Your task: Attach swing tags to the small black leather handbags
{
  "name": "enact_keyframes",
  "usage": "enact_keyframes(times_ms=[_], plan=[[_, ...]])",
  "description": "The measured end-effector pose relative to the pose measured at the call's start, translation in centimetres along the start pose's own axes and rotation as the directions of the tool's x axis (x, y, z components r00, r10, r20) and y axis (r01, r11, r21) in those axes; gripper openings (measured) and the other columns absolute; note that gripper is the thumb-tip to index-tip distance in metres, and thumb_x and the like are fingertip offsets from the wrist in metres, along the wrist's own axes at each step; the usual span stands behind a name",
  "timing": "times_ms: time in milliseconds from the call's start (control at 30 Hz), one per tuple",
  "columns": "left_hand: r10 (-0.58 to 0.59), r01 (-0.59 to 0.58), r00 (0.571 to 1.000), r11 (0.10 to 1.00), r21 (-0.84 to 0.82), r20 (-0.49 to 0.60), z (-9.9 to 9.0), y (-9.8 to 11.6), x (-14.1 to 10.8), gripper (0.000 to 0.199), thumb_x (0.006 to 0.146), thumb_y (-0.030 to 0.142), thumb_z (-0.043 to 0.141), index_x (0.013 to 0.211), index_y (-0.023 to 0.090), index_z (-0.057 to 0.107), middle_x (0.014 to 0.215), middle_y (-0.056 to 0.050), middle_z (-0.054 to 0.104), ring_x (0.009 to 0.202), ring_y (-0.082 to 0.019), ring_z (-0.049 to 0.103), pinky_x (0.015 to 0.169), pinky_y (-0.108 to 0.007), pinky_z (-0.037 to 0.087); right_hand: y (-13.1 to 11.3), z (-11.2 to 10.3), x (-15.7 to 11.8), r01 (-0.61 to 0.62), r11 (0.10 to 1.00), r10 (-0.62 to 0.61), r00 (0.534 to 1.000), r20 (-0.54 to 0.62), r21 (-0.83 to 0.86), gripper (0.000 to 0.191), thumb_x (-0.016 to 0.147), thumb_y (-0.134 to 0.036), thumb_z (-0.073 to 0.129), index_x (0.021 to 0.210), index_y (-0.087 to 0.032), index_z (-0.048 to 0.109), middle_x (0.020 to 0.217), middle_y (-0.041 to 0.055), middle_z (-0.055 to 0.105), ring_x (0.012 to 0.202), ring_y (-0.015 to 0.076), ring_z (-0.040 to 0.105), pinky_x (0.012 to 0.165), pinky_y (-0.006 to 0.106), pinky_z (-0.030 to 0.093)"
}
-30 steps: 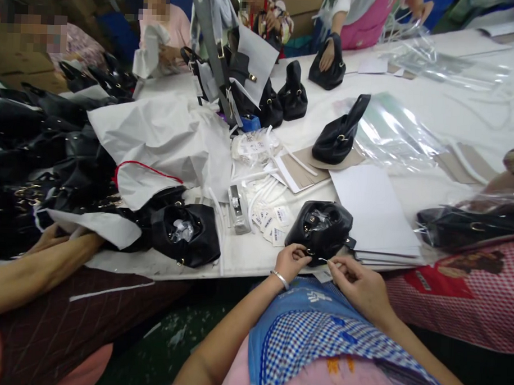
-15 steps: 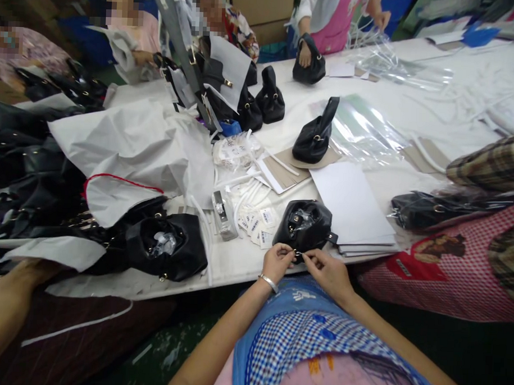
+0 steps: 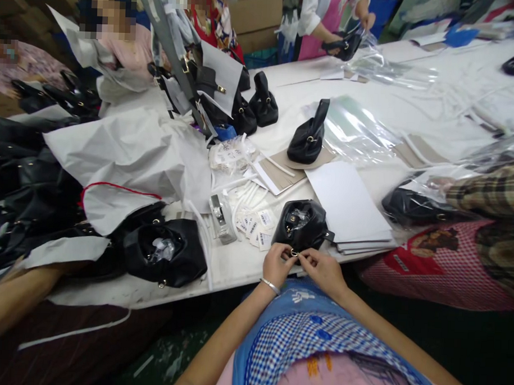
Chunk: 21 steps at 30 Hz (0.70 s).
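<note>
A small black handbag [image 3: 303, 217] stands open-topped at the table's near edge, with clear plastic and gold-coloured fittings showing inside. At its near side, a small gold-coloured metal ring [image 3: 294, 253] lies between my fingertips. My left hand [image 3: 277, 264], a bracelet on its wrist, pinches the ring from the left. From the right, my right hand [image 3: 322, 270] pinches at the same ring with thumb and forefinger. Whether the ring is fixed to the bag I cannot tell. A short black tab [image 3: 329, 236] sticks out at the bag's right side.
White sheets [image 3: 348, 204] are stacked right of the bag; barcode tags [image 3: 256, 223] and a metal-topped clear block [image 3: 221, 218] lie left. Another open black bag [image 3: 170, 251] stands farther left, near a co-worker's arm [image 3: 23, 296]. A co-worker's plaid sleeve [image 3: 489, 184] reaches in from the right.
My fingertips have closed in together around the ring. At right, the co-worker's sleeve reaches farther over a plastic-wrapped bag. Across the table, another person's bag has moved right toward clear plastic.
</note>
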<state>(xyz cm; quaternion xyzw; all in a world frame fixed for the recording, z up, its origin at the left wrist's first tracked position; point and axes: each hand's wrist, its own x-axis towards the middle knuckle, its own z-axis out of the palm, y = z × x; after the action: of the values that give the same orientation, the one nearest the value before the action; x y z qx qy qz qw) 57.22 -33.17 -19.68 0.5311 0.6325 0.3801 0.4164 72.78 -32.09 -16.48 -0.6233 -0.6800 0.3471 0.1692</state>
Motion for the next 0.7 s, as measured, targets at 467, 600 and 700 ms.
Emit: enact_keyframes(times_ms=[467,600,700], plan=[[0.053,-0.054,0.998,0.998,-0.018,-0.043,-3.2,1.9,-1.5,0.019,0.085,0.032,0.057,0.085,0.02,0.072,0.091,-0.007,0.068,0.09,-0.018,0.062,0.069,-0.025,0.051,2.1,-0.3,-0.9,0.182,0.981,-0.192,0.961,0.199,0.067,0.02,0.082,-0.037,0.056,0.085,-0.024,0.07,0.1,0.0063,0.069,0.09,0.0224,0.061,0.08,0.035,0.046],[-0.124,0.118,0.992,0.949,-0.291,-0.003,-3.3,3.1,-1.4,0.024,0.079,0.038,0.062,0.082,0.015,0.068,0.108,-0.011,0.063,0.086,-0.017,0.063,0.058,-0.022,0.05,3.1,-0.4,-1.4,0.234,0.958,-0.272,0.922,0.274,0.164,0.015,0.081,-0.031,0.057,0.082,-0.022,0.069,0.12,0.0079,0.06,0.112,0.025,0.053,0.097,0.039,0.039],[-0.237,0.292,0.956,0.816,-0.499,0.171,-2.9,3.6,-1.2,0.027,0.081,0.039,0.06,0.084,0.013,0.063,0.106,-0.012,0.065,0.071,-0.013,0.064,0.056,-0.021,0.05,3.5,-0.6,-1.7,0.136,0.947,-0.242,0.896,0.373,0.289,0.017,0.083,-0.031,0.054,0.089,-0.021,0.066,0.099,0.0056,0.068,0.094,0.0209,0.061,0.087,0.034,0.045]])
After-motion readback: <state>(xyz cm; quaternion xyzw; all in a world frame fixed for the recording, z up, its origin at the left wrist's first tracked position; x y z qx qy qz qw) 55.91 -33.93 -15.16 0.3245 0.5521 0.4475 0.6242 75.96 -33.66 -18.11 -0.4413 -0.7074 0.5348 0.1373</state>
